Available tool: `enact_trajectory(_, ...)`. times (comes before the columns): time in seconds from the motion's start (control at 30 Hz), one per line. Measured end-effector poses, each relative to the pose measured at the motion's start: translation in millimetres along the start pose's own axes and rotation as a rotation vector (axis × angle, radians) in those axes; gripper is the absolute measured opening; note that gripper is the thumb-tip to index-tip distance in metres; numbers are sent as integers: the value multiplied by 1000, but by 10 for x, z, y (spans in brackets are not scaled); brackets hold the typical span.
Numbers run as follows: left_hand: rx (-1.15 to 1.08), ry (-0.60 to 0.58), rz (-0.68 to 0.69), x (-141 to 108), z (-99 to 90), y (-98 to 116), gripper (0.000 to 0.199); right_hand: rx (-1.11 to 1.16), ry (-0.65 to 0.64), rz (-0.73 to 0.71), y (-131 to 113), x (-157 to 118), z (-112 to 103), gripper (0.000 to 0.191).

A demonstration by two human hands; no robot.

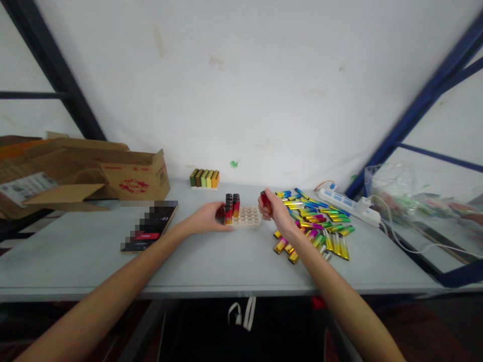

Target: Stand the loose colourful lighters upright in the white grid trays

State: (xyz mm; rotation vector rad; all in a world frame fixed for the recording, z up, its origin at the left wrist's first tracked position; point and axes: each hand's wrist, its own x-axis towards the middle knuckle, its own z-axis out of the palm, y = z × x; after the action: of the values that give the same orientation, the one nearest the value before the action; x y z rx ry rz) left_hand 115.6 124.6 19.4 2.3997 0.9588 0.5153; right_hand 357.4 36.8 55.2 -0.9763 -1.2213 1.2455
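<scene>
A cream tray with rows of round holes (247,217) lies mid-table. Several red lighters with black tops (228,213) stand upright in its left end. My left hand (209,217) curves around that end, thumb in front and fingers behind, holding the tray beside the lighters. To the right of the tray and above the table, my right hand (274,208) is closed around a red lighter (265,201). Just beyond it lies a loose pile of shiny lighters (317,217) in gold, green, blue and magenta.
A filled lighter tray (204,179) stands against the wall. On the left are an open cardboard box (138,178) and a dark screen device (160,221), partly pixelated. A white power strip (349,206) with a cable lies right, near a clear plastic bag (392,181).
</scene>
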Motion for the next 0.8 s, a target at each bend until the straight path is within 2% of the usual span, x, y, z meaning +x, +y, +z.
enact_trajectory(0.27, -48, 21, 13, -10, -5, 5, 65, 96, 47, 76, -80, 61, 290, 35)
enact_trajectory(0.6, -24, -3, 38, -3, 12, -16, 66, 101, 36, 137, 33, 40, 302, 27)
enact_trajectory(0.8, -1, -14, 23, -9, -1, 13, 63, 142, 35, 144, 40, 39, 357, 35)
